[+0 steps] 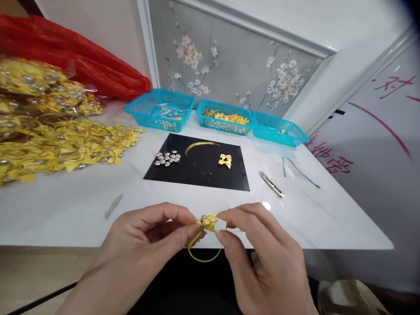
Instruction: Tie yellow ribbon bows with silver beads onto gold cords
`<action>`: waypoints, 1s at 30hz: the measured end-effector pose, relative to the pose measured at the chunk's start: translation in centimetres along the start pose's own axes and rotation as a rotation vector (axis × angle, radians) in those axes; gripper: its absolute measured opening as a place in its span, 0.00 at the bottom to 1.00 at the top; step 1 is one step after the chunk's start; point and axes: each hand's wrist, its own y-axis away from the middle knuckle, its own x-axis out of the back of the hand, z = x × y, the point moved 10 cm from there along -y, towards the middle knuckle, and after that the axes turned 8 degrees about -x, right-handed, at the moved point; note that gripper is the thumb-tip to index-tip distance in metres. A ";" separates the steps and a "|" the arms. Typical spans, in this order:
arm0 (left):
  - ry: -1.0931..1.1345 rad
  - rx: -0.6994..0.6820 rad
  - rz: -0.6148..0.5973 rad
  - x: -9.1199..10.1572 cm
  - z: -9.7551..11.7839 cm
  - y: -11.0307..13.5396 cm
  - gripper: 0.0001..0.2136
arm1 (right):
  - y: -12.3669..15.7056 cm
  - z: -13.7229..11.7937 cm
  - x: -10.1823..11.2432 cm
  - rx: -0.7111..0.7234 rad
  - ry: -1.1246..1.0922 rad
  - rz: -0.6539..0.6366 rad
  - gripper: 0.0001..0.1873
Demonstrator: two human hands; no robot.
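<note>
Above the front edge of the white table, my left hand pinches a small yellow ribbon bow between thumb and fingertips. A shiny silver bead or bell shows at the bow's upper left. From the bow a yellow cord hangs down in a loop. My right hand has its thumb and forefinger close together at the bow's right end, and the cord's right side runs up to them. Farther back on a black mat lie several silver beads, gold cords and a few yellow bows.
Thread snips lie right of the mat. Three blue baskets line the back. Finished-looking yellow pieces heap at left beside a red bag. A grey strip and green strand lie on the table.
</note>
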 end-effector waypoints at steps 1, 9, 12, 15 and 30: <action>-0.025 -0.010 0.000 0.0 0.2 0.0 0.03 | 0.0 -0.2 -0.3 0.028 0.014 -0.018 0.09; -0.125 -0.039 0.006 -0.1 0.8 0.4 0.04 | -0.2 0.4 -1.7 -0.042 -0.047 -0.081 0.08; -0.123 -0.042 0.011 -0.1 1.0 0.4 0.04 | -0.3 0.5 -1.8 -0.058 -0.090 -0.106 0.09; -0.118 -0.036 0.003 -0.1 1.2 0.3 0.04 | -0.6 0.7 -2.1 -0.103 -0.157 -0.166 0.09; -0.308 -0.227 0.019 0.4 3.1 1.0 0.04 | -1.3 1.0 -3.0 -0.159 -0.164 -0.268 0.09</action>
